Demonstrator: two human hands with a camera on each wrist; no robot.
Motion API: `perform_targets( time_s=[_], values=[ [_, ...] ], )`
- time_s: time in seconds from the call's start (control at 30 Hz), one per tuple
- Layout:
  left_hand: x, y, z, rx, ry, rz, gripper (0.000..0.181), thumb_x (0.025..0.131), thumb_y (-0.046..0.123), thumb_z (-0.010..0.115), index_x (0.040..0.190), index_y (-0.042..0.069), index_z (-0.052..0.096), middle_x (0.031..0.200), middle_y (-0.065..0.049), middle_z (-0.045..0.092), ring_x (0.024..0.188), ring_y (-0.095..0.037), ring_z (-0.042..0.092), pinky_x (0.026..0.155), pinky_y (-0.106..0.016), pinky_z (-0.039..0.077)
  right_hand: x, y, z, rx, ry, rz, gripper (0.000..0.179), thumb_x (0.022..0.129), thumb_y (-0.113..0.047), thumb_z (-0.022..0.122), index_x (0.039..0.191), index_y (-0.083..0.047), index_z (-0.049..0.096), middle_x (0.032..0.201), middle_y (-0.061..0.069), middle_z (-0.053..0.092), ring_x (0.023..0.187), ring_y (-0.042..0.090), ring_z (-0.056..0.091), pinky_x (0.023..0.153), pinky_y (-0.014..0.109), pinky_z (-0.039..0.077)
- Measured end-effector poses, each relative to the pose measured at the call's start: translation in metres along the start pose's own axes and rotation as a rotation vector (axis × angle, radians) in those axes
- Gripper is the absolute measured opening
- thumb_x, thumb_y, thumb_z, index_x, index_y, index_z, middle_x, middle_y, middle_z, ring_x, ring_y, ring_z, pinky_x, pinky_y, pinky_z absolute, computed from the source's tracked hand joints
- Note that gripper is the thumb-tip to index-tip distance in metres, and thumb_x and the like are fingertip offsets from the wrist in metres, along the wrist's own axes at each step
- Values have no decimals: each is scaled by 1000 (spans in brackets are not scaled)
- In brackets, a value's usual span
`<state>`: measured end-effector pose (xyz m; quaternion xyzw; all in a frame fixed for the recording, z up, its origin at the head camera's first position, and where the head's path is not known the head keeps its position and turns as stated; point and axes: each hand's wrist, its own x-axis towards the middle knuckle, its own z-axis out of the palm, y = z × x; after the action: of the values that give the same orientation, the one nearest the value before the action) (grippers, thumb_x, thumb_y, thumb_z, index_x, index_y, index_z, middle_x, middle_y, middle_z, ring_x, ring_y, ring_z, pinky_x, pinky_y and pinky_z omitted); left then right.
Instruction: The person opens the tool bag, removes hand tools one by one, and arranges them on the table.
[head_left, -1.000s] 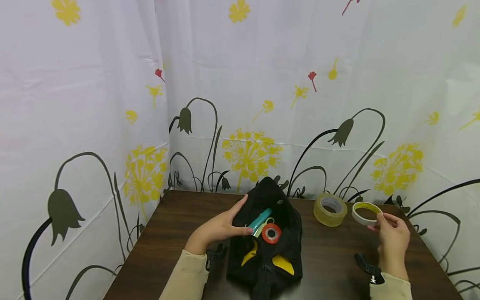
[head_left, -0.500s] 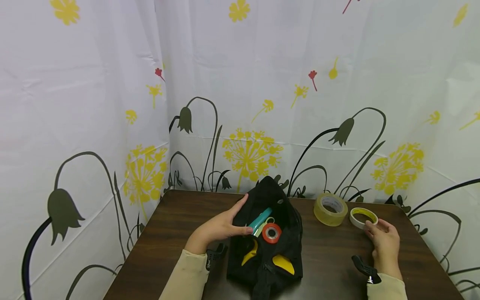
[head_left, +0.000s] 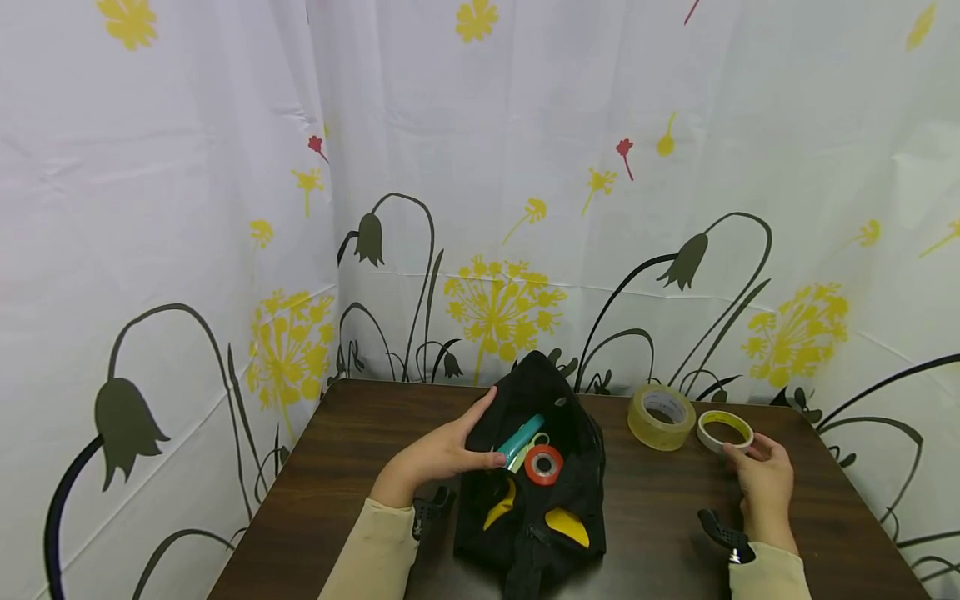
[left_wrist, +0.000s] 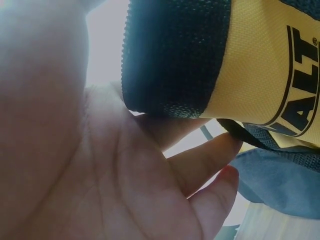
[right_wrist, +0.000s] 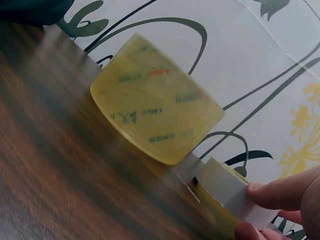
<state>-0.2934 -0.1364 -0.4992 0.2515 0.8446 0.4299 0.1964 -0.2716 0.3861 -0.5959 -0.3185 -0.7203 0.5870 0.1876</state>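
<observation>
A black tool bag (head_left: 528,533) lies unzipped on the table. My left hand (head_left: 438,458) holds its left edge, thumb over the rim; the left wrist view shows the fingers against the bag's yellow lettered panel (left_wrist: 255,65). Inside the opening are a teal-handled tool (head_left: 521,440), something pale green with a loop (head_left: 538,442) and a red roll of tape (head_left: 543,465). My right hand (head_left: 767,487) pinches a narrow white roll of tape (head_left: 725,432) by its near right side. Whether that roll touches the table is hard to tell.
A wide roll of clear yellowish packing tape (head_left: 660,419) stands just left of the white roll, near the back edge of the dark wooden table (head_left: 375,408). Behind the table hangs a white flowered curtain (head_left: 487,167).
My right hand has moved left and lowered the white roll of tape, bringing it nearer the packing tape. My left hand and the bag have stayed put.
</observation>
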Motion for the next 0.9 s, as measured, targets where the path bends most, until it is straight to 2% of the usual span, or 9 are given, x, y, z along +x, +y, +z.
perform_targets(
  time_s=[0.1,0.2,0.37,0.7,0.77,0.9],
  values=[
    [1,0,0,4,3,0,115,93,70,76,177,41,2,184,-1,13,165,-38,34,128,-65,36,1,1,-1,-112,-9,-40,71,99,-10,79,159,6,45,126,22,59,69,-3,54,60,16,50],
    [1,0,-1,0,1,0,115,93,70,76,177,41,2,185,-1,13,165,-39,33,128,-66,36,2,3,-1,-178,-14,-78,68,99,-11,79,156,9,47,114,21,62,67,-1,53,57,18,48],
    [-1,1,-1,-6,-4,-6,115,93,70,77,176,43,2,185,0,11,166,-38,31,129,-65,35,2,3,-1,-154,-30,-82,68,98,-6,79,156,11,46,107,17,63,60,3,61,55,18,51],
    [-1,0,0,-15,-4,-3,115,93,68,77,176,43,2,185,2,10,167,-36,29,130,-64,34,0,-6,-4,-94,-66,-16,68,106,-19,70,160,9,39,130,24,56,67,4,63,61,22,56],
    [-1,-1,0,-12,-3,-3,114,93,68,77,176,44,2,185,1,11,166,-36,30,130,-64,34,-1,-10,-4,-82,-62,-8,66,107,-21,69,159,7,40,127,20,58,69,5,63,62,23,57],
    [0,-1,0,-9,1,-4,114,93,69,77,176,45,3,185,0,12,166,-36,31,129,-65,35,-3,-20,-7,-51,-48,-8,60,106,-22,70,154,6,45,110,4,59,67,4,62,60,23,57]
  ],
)
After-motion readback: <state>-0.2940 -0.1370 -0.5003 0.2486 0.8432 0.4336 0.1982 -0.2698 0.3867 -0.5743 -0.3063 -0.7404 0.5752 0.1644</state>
